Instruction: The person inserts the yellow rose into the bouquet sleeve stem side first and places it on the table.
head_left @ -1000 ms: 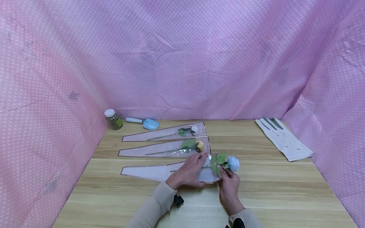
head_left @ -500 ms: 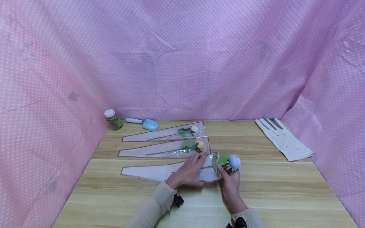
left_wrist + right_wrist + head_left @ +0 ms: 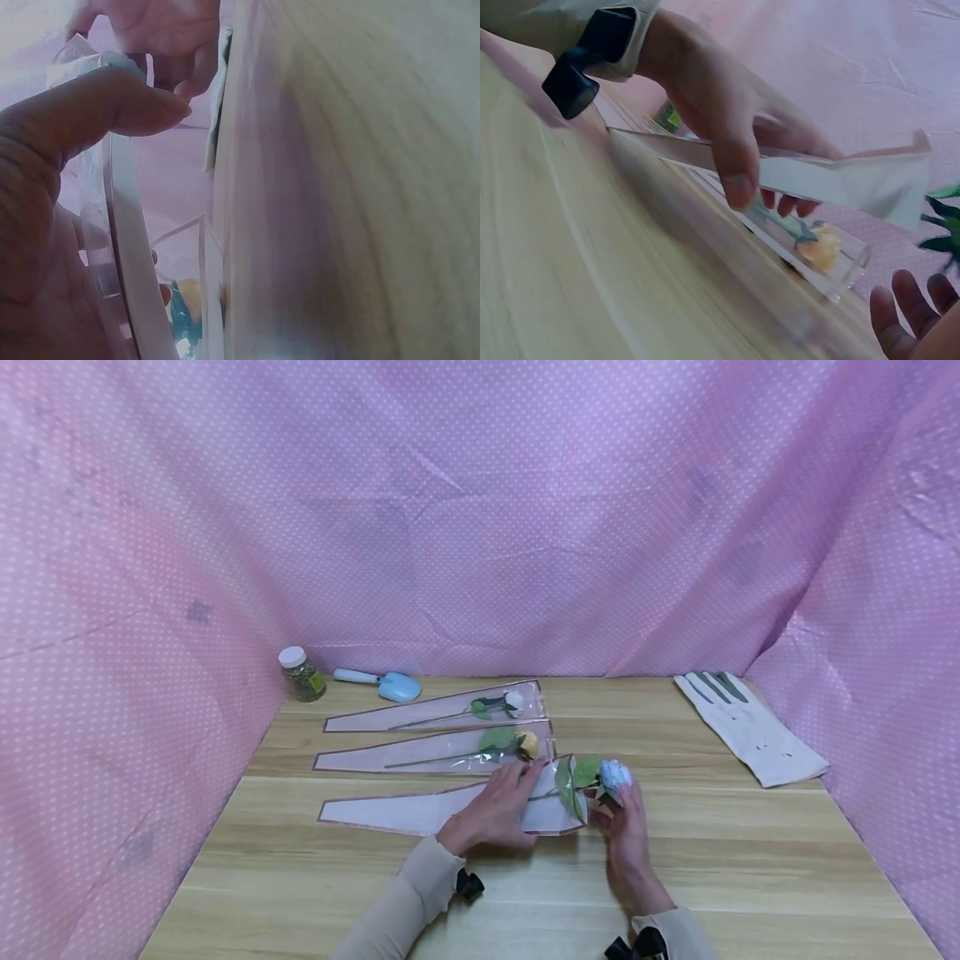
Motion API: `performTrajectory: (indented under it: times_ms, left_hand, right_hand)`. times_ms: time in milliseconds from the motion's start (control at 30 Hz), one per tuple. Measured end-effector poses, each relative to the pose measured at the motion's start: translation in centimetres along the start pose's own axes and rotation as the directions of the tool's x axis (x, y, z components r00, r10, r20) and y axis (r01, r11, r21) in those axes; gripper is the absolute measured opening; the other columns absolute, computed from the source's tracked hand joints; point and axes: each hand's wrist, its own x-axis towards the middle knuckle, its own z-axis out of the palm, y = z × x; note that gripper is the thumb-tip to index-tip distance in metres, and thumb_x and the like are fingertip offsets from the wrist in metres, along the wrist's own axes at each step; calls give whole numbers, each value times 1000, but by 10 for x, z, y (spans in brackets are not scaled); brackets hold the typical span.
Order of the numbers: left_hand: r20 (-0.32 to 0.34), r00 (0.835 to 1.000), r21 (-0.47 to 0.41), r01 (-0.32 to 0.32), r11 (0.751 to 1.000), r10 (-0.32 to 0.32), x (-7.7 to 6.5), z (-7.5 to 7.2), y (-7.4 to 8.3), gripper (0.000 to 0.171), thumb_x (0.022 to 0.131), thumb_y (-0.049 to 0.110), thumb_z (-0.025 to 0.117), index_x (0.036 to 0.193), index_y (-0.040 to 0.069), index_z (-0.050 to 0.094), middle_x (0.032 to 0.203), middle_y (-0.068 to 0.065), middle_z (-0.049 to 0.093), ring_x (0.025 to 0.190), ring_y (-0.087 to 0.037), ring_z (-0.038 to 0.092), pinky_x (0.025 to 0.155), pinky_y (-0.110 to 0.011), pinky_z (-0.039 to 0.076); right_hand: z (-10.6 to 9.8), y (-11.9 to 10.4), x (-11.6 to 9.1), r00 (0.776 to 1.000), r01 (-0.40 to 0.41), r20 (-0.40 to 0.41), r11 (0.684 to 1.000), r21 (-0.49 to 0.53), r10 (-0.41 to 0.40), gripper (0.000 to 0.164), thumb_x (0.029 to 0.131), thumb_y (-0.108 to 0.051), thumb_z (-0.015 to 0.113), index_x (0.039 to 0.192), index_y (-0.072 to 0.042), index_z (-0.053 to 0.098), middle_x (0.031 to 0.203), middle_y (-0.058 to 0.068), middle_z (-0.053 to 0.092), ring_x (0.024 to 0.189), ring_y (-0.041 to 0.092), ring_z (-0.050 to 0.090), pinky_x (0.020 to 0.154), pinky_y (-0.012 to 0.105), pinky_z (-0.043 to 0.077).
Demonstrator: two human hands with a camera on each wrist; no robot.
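Observation:
My left hand grips a clear-fronted flower sleeve with a white back and dark edging. In the right wrist view its thumb lies on the near side of the sleeve, fingers on the far side. An artificial blue rose has its stem inside the sleeve; its head and a leaf stick out of the wide right end. My right hand is beside the bloom, fingertips at its near side. In the right wrist view the right hand's fingers are loosely spread below the rose's green sepals; whether they touch the bloom is unclear.
Behind lie two more sleeves, one with a yellow rose, one with a white rose. A lidded jar and a blue trowel stand and lie at back left. A white glove lies at right.
My right hand has let go of the stem below the bloom and moved right, up beside the rose head. The rose's head tilts slightly upward. The left hand keeps its place on the sleeve.

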Motion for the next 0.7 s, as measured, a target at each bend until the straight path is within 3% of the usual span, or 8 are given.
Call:
performTrajectory:
  times_ms: [133,233,400,500,600,700]
  left_hand:
    - [2,1000,-2,-3,1000,3,0,0,0,120,69,39,84,161,13,11,142,-7,42,130,-21,40,113,-37,39]
    - [4,1000,-5,-2,1000,2,0,-1,-1,120,69,39,84,161,13,11,142,-7,42,129,-21,40,112,-37,39]
    - [-6,1000,-5,-6,1000,6,0,-2,0,120,68,38,84,160,12,12,140,-7,43,128,-21,40,112,-36,39]
    - [-12,1000,1,-5,1000,5,0,-2,0,119,68,39,84,160,12,13,138,-6,43,128,-21,40,111,-35,39]
    - [-14,1000,8,-3,1000,4,0,-1,1,119,68,39,84,161,12,13,137,-5,44,126,-20,41,110,-34,39]
    - [-13,1000,7,1,1000,-1,1,-2,1,121,68,40,84,161,14,11,136,-5,44,125,-19,41,110,-34,39]
  right_hand:
    - [-8,-2,4,1000,-1,28,999,-35,2,39,107,-51,25,131,-31,48,107,-17,62,96,3,60,85,27,51]
    - [-14,-5,7,999,4,47,998,-55,-1,40,107,-48,29,132,-26,51,112,-19,59,102,2,58,89,25,52]
    - [-22,-15,14,993,103,81,973,-205,-88,44,107,-28,43,138,2,48,110,-22,61,100,-6,60,84,15,54]
    - [-28,-22,19,978,194,135,936,-295,-161,44,106,-16,47,137,15,45,110,-24,62,99,-8,60,82,12,53]
    - [-35,-29,24,953,278,213,898,-340,-215,41,103,-8,51,135,17,47,114,-25,64,102,-8,59,83,11,52]
    - [-39,-35,29,927,333,290,881,-336,-240,39,101,-3,53,134,17,48,117,-25,65,104,-8,60,84,11,52]
